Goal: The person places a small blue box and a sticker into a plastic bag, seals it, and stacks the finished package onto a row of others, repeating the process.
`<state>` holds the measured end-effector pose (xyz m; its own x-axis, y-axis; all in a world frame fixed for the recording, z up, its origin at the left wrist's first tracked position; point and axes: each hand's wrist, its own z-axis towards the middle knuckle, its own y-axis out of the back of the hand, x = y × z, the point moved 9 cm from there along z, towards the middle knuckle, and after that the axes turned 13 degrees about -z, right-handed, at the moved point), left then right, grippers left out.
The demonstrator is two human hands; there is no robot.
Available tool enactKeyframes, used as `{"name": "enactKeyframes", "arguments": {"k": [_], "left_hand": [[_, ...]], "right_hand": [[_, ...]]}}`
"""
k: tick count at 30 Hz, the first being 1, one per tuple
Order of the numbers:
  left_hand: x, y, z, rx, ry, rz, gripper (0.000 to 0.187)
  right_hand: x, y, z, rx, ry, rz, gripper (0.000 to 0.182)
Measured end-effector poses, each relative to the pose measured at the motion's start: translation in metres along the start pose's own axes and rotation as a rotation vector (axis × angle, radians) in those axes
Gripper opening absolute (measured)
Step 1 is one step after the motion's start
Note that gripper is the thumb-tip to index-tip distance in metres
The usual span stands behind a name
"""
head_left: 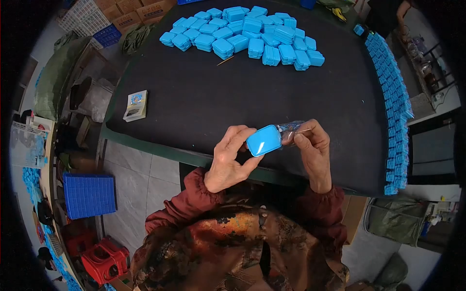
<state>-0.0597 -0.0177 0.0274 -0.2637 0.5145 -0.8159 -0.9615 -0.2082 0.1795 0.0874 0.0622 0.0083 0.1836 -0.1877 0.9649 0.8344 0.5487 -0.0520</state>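
Observation:
A small glossy blue plastic box (264, 140) with rounded corners is held over the near part of the table. My left hand (230, 157) grips its left end between thumb and fingers. At the box's right end, a crinkled clear plastic bag (290, 127) with printed marks overlaps it. My right hand (314, 148) pinches the bag's edge between thumb and forefinger. The palm side of my right hand is partly hidden.
The dark table (291, 92) carries a pile of blue boxes (242, 31) at the back and a long row of packed blue boxes (392, 111) on the right. A stack of printed cards (136, 105) lies left. A blue crate (90, 195) stands on the floor.

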Motion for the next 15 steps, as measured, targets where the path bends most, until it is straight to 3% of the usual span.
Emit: {"name": "enactKeyframes", "arguments": {"k": [4, 6, 10, 15], "left_hand": [[0.004, 0.001, 0.001, 0.003, -0.008, -0.007, 0.047], [0.017, 0.001, -0.001, 0.000, 0.109, -0.087, 0.043], [0.015, -0.002, 0.002, 0.013, 0.095, -0.124, 0.043], [-0.002, -0.003, 0.005, -0.021, -0.071, 0.056, 0.043]], "right_hand": [[-0.008, 0.002, -0.004, -0.029, -0.044, -0.019, 0.011], [-0.012, 0.005, -0.005, -0.057, -0.069, -0.054, 0.011], [-0.009, 0.004, -0.006, -0.058, -0.008, 0.002, 0.005], [-0.003, 0.005, -0.007, -0.109, -0.003, 0.005, 0.006]]}}
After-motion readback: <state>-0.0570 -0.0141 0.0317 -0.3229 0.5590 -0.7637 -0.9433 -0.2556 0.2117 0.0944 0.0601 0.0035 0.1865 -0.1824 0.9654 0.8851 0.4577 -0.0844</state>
